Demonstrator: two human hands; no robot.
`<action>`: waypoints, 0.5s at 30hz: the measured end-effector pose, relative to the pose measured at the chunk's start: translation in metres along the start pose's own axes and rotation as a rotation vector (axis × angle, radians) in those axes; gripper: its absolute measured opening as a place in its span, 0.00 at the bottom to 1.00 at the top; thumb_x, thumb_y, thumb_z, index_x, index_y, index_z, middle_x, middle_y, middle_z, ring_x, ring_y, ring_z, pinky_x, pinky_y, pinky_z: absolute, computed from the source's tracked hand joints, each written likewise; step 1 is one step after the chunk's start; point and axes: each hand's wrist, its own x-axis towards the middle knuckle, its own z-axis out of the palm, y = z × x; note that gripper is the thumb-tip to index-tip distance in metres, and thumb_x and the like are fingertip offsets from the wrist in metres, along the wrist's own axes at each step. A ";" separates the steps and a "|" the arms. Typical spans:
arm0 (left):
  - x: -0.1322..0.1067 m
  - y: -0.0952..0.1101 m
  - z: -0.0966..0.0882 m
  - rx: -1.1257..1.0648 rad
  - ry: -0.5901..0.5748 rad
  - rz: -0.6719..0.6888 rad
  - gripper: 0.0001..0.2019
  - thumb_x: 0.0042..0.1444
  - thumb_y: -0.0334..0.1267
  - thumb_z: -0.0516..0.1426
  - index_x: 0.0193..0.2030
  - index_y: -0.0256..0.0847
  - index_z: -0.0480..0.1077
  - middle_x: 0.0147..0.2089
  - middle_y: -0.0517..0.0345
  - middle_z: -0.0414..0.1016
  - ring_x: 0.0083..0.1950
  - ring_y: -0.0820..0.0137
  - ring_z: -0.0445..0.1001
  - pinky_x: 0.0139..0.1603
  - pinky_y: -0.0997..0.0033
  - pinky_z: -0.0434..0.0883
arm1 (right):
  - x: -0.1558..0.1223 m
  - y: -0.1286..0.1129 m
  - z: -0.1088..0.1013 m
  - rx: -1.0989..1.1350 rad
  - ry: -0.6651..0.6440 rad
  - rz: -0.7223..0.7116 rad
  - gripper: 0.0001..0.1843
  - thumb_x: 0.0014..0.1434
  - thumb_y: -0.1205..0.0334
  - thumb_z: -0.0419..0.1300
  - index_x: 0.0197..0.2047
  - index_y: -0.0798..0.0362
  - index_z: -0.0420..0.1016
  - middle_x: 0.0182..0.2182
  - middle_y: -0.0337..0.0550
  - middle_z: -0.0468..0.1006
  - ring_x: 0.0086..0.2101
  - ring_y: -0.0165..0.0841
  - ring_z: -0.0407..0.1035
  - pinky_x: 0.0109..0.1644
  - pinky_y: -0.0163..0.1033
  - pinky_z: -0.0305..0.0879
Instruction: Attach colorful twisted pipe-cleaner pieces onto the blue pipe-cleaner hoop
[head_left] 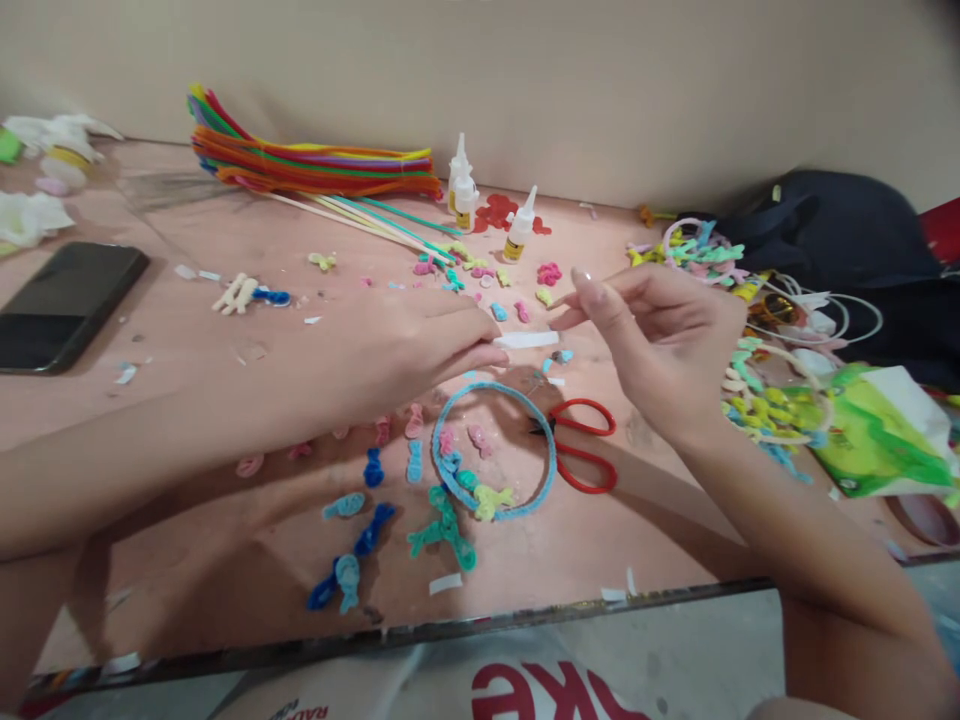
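Note:
Pinched in the fingers of my left hand (pixel 420 335) is a short white strip (pixel 529 340), pointing right. My right hand (pixel 660 340) hovers at the strip's free end, thumb raised and fingers apart; nothing shows between them. Below the hands lies a light blue fuzzy ring (pixel 553 455) with small twisted pieces on and inside its lower left side. Red-handled scissors (pixel 589 488) lie at the ring's right, their blades partly hidden. A green twisted piece (pixel 442 535) touches the area under the ring, and dark blue pieces (pixel 373 530) lie farther left.
A bundle of coloured pipe cleaners (pixel 315 170) lies at the back beside small glue bottles (pixel 519 230). A black phone (pixel 67 305) is at left. Decorated rings (pixel 701 255), a green tissue pack (pixel 862 430) and a dark bag (pixel 825 230) crowd the right. Paper scraps dot the table.

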 end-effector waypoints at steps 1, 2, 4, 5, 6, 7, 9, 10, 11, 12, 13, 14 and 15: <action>-0.002 -0.001 -0.002 0.014 -0.008 0.004 0.34 0.76 0.66 0.42 0.46 0.40 0.78 0.42 0.56 0.82 0.51 0.62 0.82 0.54 0.59 0.77 | 0.003 0.003 -0.002 -0.001 0.024 0.003 0.16 0.72 0.53 0.67 0.30 0.47 0.79 0.28 0.39 0.84 0.32 0.35 0.81 0.46 0.44 0.80; -0.003 -0.002 -0.004 0.036 -0.017 0.008 0.32 0.76 0.64 0.42 0.46 0.42 0.78 0.40 0.57 0.82 0.50 0.61 0.83 0.53 0.59 0.78 | 0.007 0.007 -0.007 -0.010 0.039 0.009 0.17 0.73 0.52 0.66 0.31 0.46 0.76 0.27 0.39 0.82 0.33 0.35 0.80 0.49 0.46 0.80; -0.006 -0.004 -0.007 0.093 -0.025 0.013 0.27 0.76 0.62 0.46 0.47 0.47 0.79 0.39 0.57 0.82 0.48 0.60 0.83 0.49 0.59 0.79 | 0.017 0.019 -0.021 -0.078 0.070 0.026 0.18 0.74 0.50 0.64 0.31 0.44 0.72 0.28 0.41 0.80 0.33 0.36 0.77 0.53 0.48 0.78; -0.008 -0.005 -0.008 0.121 -0.024 0.015 0.25 0.76 0.60 0.47 0.48 0.49 0.79 0.39 0.57 0.82 0.47 0.59 0.84 0.48 0.58 0.79 | 0.024 0.027 -0.032 -0.141 0.096 0.029 0.20 0.74 0.48 0.63 0.30 0.43 0.70 0.28 0.42 0.80 0.31 0.35 0.76 0.51 0.48 0.78; -0.009 -0.006 -0.009 0.147 -0.017 0.015 0.23 0.76 0.59 0.47 0.49 0.50 0.79 0.39 0.56 0.83 0.47 0.58 0.84 0.47 0.57 0.80 | 0.031 0.037 -0.044 -0.226 0.151 0.027 0.23 0.73 0.45 0.63 0.27 0.43 0.67 0.26 0.43 0.78 0.29 0.35 0.74 0.45 0.47 0.77; -0.010 -0.007 -0.009 0.169 -0.002 0.010 0.23 0.75 0.59 0.47 0.51 0.52 0.80 0.38 0.57 0.82 0.46 0.57 0.84 0.46 0.55 0.81 | 0.038 0.047 -0.056 -0.362 0.159 0.020 0.27 0.75 0.42 0.59 0.25 0.43 0.64 0.25 0.44 0.77 0.26 0.36 0.73 0.39 0.46 0.75; -0.012 -0.010 -0.011 0.194 0.042 -0.011 0.24 0.75 0.62 0.46 0.53 0.57 0.80 0.36 0.58 0.82 0.48 0.55 0.85 0.47 0.50 0.82 | 0.051 0.067 -0.078 -0.645 0.017 -0.007 0.30 0.78 0.41 0.52 0.30 0.49 0.78 0.26 0.51 0.81 0.32 0.43 0.78 0.46 0.55 0.75; -0.013 -0.011 -0.012 0.205 0.064 -0.022 0.25 0.74 0.63 0.46 0.52 0.58 0.81 0.35 0.60 0.81 0.48 0.55 0.85 0.48 0.48 0.83 | 0.056 0.074 -0.086 -0.693 -0.047 -0.014 0.22 0.75 0.45 0.59 0.42 0.52 0.86 0.37 0.56 0.87 0.45 0.51 0.80 0.60 0.66 0.69; -0.014 -0.012 -0.014 0.214 0.074 -0.025 0.25 0.74 0.64 0.46 0.50 0.59 0.82 0.33 0.61 0.80 0.49 0.55 0.86 0.48 0.47 0.83 | 0.059 0.078 -0.090 -0.739 -0.124 -0.017 0.21 0.74 0.47 0.60 0.56 0.52 0.86 0.53 0.63 0.86 0.58 0.60 0.75 0.67 0.76 0.58; -0.014 -0.013 -0.015 0.220 0.068 -0.018 0.26 0.74 0.64 0.47 0.46 0.58 0.83 0.31 0.61 0.79 0.48 0.55 0.86 0.49 0.48 0.83 | 0.060 0.079 -0.092 -0.750 -0.210 -0.022 0.27 0.72 0.49 0.64 0.69 0.51 0.79 0.66 0.67 0.77 0.68 0.68 0.65 0.70 0.83 0.46; -0.014 -0.013 -0.018 0.224 0.052 -0.006 0.27 0.75 0.63 0.47 0.40 0.55 0.83 0.28 0.61 0.78 0.48 0.55 0.86 0.49 0.49 0.83 | 0.059 0.076 -0.089 -0.751 -0.299 -0.034 0.36 0.71 0.50 0.66 0.77 0.48 0.69 0.73 0.66 0.68 0.72 0.70 0.57 0.71 0.85 0.41; -0.014 -0.014 -0.020 0.231 0.029 0.007 0.29 0.76 0.60 0.47 0.34 0.52 0.82 0.26 0.61 0.76 0.47 0.56 0.87 0.50 0.51 0.84 | 0.057 0.069 -0.084 -0.719 -0.406 -0.051 0.41 0.70 0.50 0.66 0.81 0.48 0.62 0.76 0.66 0.63 0.74 0.70 0.54 0.72 0.84 0.44; -0.014 -0.014 -0.022 0.238 0.006 0.020 0.30 0.76 0.58 0.47 0.30 0.50 0.81 0.23 0.60 0.74 0.47 0.57 0.87 0.50 0.53 0.84 | 0.054 0.060 -0.076 -0.669 -0.493 -0.074 0.42 0.70 0.49 0.66 0.82 0.47 0.60 0.75 0.62 0.68 0.73 0.65 0.60 0.73 0.77 0.53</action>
